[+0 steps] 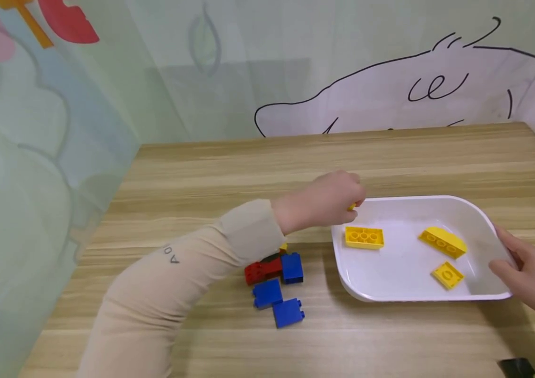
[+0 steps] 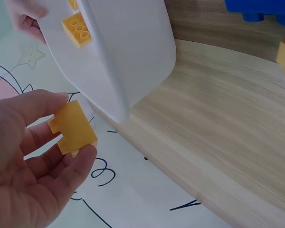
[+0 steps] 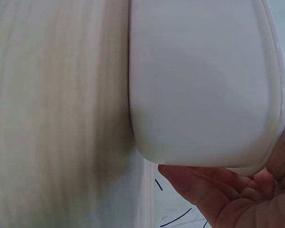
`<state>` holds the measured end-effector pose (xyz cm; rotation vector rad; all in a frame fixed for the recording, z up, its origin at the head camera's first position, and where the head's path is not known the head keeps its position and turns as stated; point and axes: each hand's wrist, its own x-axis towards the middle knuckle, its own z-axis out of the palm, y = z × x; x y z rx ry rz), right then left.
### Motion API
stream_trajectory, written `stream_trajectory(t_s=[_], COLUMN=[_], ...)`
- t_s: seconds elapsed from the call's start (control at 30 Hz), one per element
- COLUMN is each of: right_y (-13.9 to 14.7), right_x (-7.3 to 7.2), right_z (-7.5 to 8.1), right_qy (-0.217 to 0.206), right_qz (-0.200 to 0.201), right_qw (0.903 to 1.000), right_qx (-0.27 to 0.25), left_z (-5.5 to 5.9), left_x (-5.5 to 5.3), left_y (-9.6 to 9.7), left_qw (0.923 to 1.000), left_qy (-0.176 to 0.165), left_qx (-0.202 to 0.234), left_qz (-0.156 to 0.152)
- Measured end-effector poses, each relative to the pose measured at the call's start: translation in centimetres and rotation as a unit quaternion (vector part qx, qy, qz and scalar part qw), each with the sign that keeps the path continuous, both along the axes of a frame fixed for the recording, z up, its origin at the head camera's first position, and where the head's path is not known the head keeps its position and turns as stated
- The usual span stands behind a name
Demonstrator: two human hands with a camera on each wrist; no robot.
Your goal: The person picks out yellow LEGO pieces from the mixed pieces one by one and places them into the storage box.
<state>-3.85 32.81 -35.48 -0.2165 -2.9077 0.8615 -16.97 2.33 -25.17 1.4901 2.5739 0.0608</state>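
My left hand (image 1: 324, 199) is at the left rim of a white plastic tub (image 1: 399, 283), pinching a yellow toy brick (image 2: 76, 127) between thumb and fingers. In the head view the hand mostly hides that brick. My right hand (image 1: 534, 275) grips the tub's right end, its thumb on the inner side of the rim. Inside the tub lie a long yellow brick (image 1: 364, 239) near the left wall, a yellow brick with a curved back (image 1: 443, 241) to the right, and a small square yellow brick (image 1: 448, 275) near the front.
Left of the tub, blue bricks (image 1: 288, 313) and a red brick (image 1: 261, 271) lie on the wooden table (image 1: 201, 173), close by my left sleeve (image 1: 191, 262), which partly covers a yellow piece. A drawing-covered wall (image 1: 229, 100) stands behind. A dark object (image 1: 517, 367) shows at bottom right.
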Motion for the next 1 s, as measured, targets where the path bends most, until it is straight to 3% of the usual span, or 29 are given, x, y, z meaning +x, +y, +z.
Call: stream_trajectory(t_s=[0.23, 0.6, 1.0], right_y=[0.4, 0.3, 0.1], right_x=[0.2, 0.1, 0.1], right_z=[-0.1, -0.2, 0.1], right_qy=[0.017, 0.026, 0.02], right_qz=[0.005, 0.002, 0.007], right_qw=[0.9997, 0.9993, 0.9995], right_qx=[-0.015, -0.026, -0.023], left_z=[0.0, 0.0, -0.5], left_x=[0.4, 0.9, 1.6], left_y=[1.7, 3.0, 4.8], left_qw=[0.9993, 0.9988, 0.996], left_qy=[0.014, 0.007, 0.026], left_qx=[-0.008, 0.0, -0.06], left_qz=[-0.033, -0.049, -0.061])
